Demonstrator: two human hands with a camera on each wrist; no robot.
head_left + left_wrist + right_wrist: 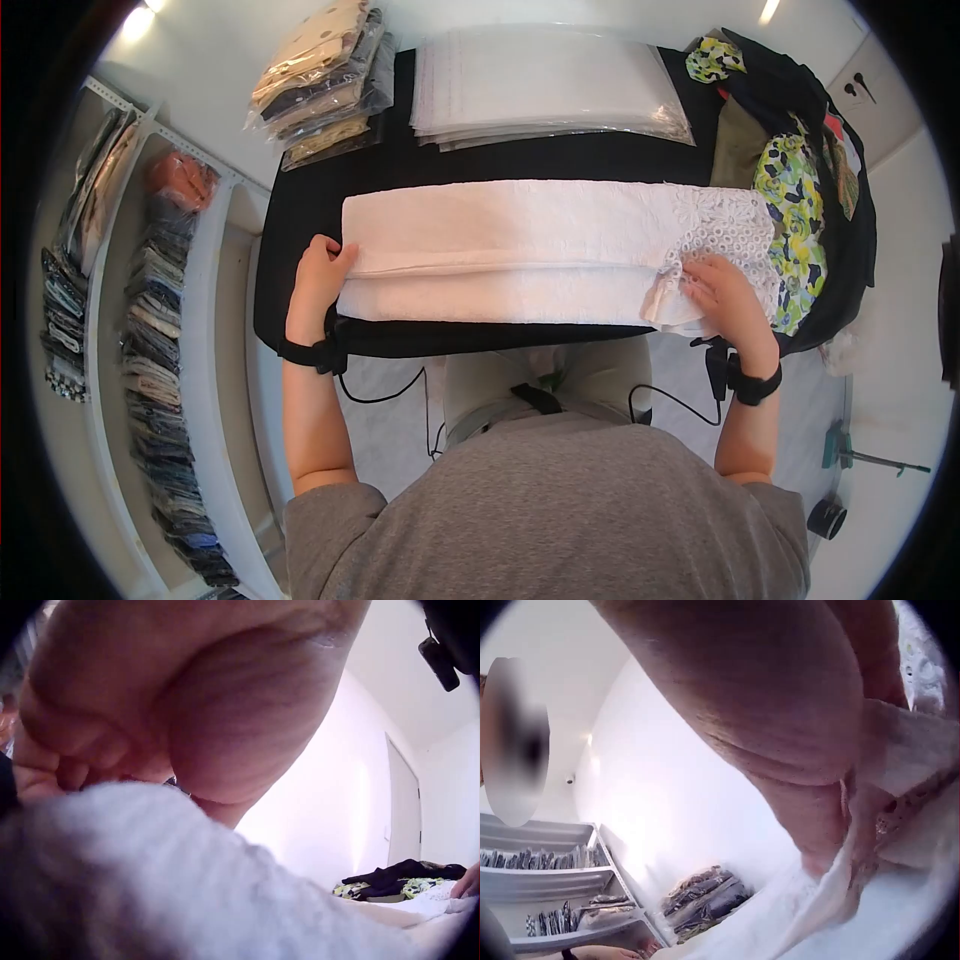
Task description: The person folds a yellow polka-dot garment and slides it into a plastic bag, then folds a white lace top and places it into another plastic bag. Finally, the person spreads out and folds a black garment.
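Note:
A long white garment (500, 230) lies folded lengthwise across the black-covered table, with eyelet lace (725, 220) at its right end. At the garment's left end, my left hand (322, 278) holds the edge, thumb on the cloth and fingers curled; in the left wrist view, white cloth partly hides the fingertips. My right hand (722, 300) pinches a loose flap of cloth (665, 300) by the lace at the near right corner. Close up in the right wrist view, the thumb (814, 840) presses against that raised cloth edge (840, 881).
Clear plastic bags (550, 85) lie flat at the table's back, beside a stack of bagged garments (325, 85). Floral and dark clothes (795, 200) are heaped on the right, against the lace end. Shelves (165, 330) of bagged clothes stand at left. Cables (385, 398) hang from both wrists.

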